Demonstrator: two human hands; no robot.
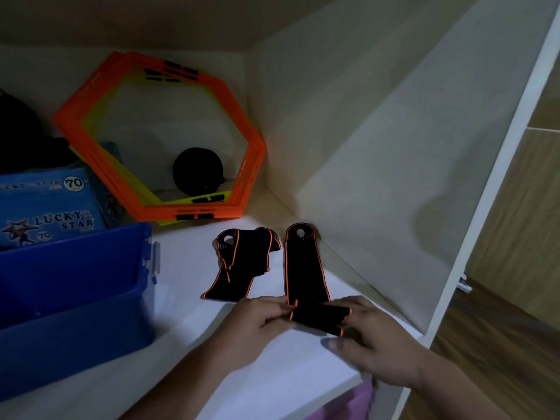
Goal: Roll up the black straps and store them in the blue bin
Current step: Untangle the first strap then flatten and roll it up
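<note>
On the shelf (188, 344), left hand (257, 316) and right hand (375, 341) pinch the rolled end of one strap (304, 268); second strap (242, 262) at 11 o'clock, one bin (75, 298) at 9.

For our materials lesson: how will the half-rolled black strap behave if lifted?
Probably floppy: the black strap lies flat, near end curled into a roll. It may unwind if the left hand and right hand let go.

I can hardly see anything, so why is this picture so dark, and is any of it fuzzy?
In the head view the light is dim, so the black strap shows mainly by its orange edging; also in the head view, the right hand is blurred near its thumb and the blue bin looks soft at its near corner.
</note>
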